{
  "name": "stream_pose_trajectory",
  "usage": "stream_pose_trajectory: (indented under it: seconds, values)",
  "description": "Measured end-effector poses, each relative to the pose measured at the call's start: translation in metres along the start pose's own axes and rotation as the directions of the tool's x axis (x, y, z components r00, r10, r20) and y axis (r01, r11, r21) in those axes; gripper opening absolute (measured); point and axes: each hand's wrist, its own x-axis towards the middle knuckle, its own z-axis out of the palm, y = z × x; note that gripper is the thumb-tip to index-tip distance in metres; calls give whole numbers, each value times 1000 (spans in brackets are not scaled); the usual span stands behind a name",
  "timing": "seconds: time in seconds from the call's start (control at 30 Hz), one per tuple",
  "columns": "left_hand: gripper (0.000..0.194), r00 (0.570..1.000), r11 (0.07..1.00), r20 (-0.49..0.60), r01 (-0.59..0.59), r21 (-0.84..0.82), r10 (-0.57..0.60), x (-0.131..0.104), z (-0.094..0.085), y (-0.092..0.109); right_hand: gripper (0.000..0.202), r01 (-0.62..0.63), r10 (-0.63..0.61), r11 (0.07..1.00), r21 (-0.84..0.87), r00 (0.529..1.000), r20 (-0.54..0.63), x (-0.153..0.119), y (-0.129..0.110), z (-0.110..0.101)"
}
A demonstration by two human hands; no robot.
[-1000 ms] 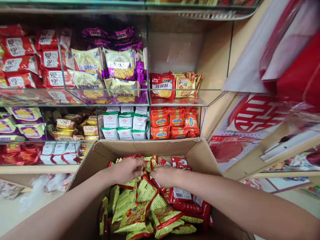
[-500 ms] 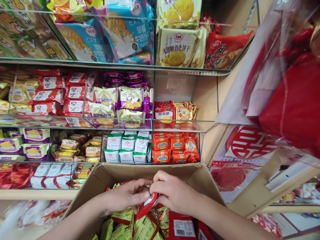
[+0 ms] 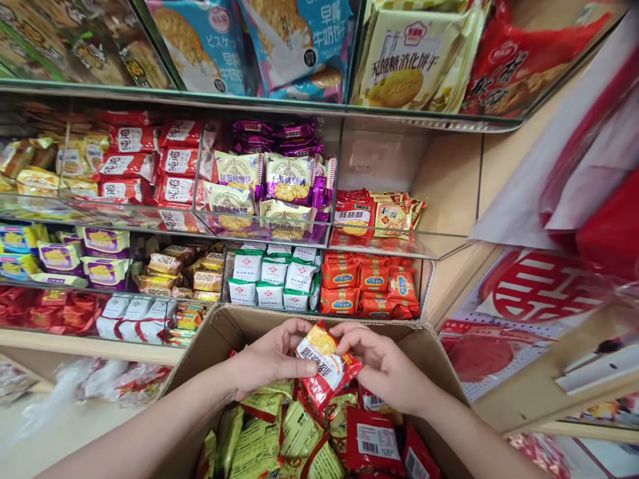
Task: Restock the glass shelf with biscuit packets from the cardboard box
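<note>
A small red and white packet of walnut cookies [image 3: 327,372], with a cookie picture on it, is held tilted over an open cardboard box [image 3: 424,349]. My left hand [image 3: 269,362] grips it from the left, with the thumb across its front. My right hand [image 3: 387,366] has its fingers closed at the packet's right edge. Below both hands, the box is filled with yellow-green packets [image 3: 257,432] and red packets [image 3: 372,442], some showing barcode labels. The fingertips behind the held packet are hidden.
Ahead rise glass-fronted shelf bins. One holds similar walnut cookie packets [image 3: 379,216], above orange-red packets [image 3: 369,283] and white-green packets [image 3: 274,276]. A glass shelf edge [image 3: 200,93] crosses above. Red hanging goods [image 3: 609,213] crowd the right.
The packet has turned so its printed front faces me. My right hand has shifted to its right edge, away from my left hand. The view has moved, sliding the shelves rightward and upward.
</note>
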Motion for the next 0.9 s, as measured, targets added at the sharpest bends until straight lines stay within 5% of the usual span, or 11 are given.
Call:
stream_pose_trajectory:
  seconds: [0.17,0.37,0.53,0.7,0.8,0.9]
  values:
    - [53,978,986,-122,-166,26,168,4,5,-2,42,-204,217,922,329,976,-3,3,1,-2]
    - [46,935,964,-242,-236,124,260,2,7,1,24,-190,190,982,-3,980,-64,9,5,7]
    - [21,927,866,-185,-215,451,326,-3,9,-7,34,-94,82,975,-202,994,-67,14,-5,10]
    - [52,938,894,-110,-274,354,330,-8,13,-12,14,-38,-43,920,-391,980,-197,14,-33,8]
    - [39,925,894,-135,-292,340,354,-7,12,-8,15,50,-221,920,-388,886,-408,17,-71,-11]
    - [31,905,871,-204,-265,414,373,-6,8,-3,20,270,-504,854,-445,642,-577,36,-111,-45]
